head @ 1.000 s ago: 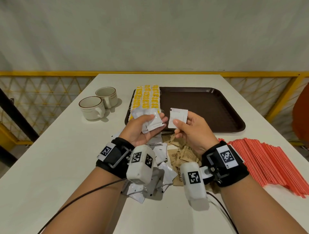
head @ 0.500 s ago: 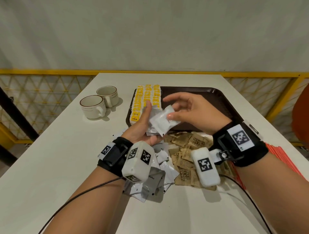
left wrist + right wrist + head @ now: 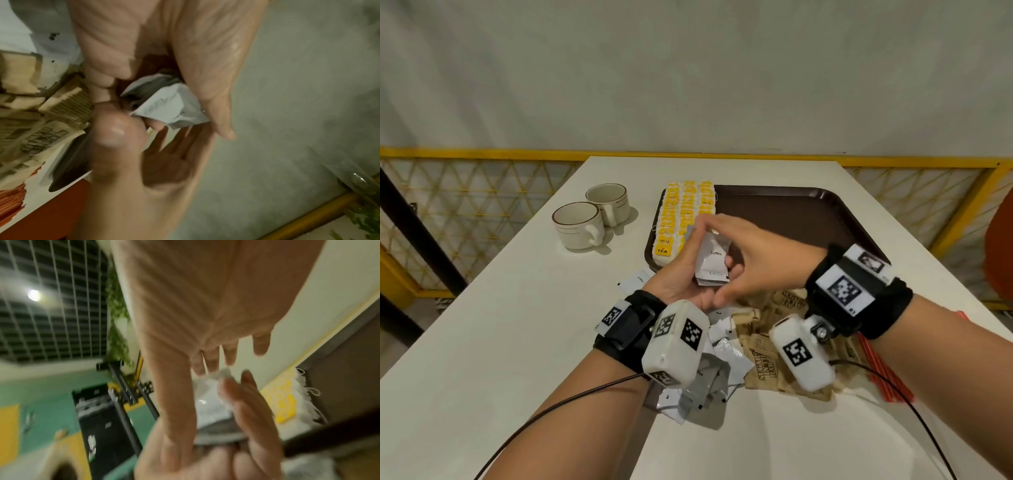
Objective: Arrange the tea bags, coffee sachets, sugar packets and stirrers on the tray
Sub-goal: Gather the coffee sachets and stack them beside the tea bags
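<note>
A person's left hand [image 3: 681, 274] grips a small stack of white sachets [image 3: 714, 262] printed "Coffee", above the counter [image 3: 500, 325] just before a brown tray [image 3: 791, 212]. The right hand [image 3: 750, 253] pinches the top sachet. Yellow "TEA" bags [image 3: 681, 219] line the tray's left edge. Brown "SUGAR IN THE RAW" packets [image 3: 767, 370] lie below. The right wrist view alone shows the bags' white strings [image 3: 304, 395].

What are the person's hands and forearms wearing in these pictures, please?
Both forearms are bare, with no sleeves. Each wrist has a black strap carrying a white tag with a black square-pattern marker, and a white boxy camera below with similar markers. A thin dark cable trails from each.
</note>
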{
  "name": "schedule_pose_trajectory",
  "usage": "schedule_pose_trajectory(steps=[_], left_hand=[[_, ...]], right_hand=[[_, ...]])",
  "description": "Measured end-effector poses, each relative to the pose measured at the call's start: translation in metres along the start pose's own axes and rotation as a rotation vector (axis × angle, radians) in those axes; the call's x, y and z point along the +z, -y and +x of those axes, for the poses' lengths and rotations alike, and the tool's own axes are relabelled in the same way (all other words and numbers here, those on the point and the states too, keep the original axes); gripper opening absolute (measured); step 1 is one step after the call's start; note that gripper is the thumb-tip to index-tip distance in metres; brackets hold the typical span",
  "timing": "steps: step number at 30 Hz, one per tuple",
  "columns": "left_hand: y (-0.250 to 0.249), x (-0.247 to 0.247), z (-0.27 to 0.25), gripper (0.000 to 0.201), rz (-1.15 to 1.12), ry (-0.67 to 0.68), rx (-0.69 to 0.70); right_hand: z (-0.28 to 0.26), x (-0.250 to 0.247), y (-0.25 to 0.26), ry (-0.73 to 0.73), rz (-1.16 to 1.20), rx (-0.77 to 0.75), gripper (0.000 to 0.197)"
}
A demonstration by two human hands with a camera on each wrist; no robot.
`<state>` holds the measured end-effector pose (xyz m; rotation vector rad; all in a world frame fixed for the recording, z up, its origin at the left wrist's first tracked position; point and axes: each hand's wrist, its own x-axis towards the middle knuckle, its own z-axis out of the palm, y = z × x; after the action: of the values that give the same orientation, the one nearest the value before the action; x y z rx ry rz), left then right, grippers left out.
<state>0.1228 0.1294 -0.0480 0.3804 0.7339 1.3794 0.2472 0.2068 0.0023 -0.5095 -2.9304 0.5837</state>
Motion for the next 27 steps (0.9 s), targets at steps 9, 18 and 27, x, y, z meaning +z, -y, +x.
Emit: schedule_pose_trajectory(steps=[9, 18, 27], left_hand=[[0.002, -0.002, 0.005, 0.074, 0.183, -0.105, 0.012], [0.003, -0.004, 0.001, 0.041, 0.239, -0.02, 0.094], [0.0, -0.009, 0.001, 0.022, 0.304, -0.058, 0.178]], right_hand=[[0.012, 0.021, -0.003, -0.078, -0.045, 0.017, 0.082], [0.015, 0.026, -0.012, -0.166, -0.028, 0.006, 0.068], [0.0, -0.01, -0.022, -0.08, 0.024, -0.067, 0.085]])
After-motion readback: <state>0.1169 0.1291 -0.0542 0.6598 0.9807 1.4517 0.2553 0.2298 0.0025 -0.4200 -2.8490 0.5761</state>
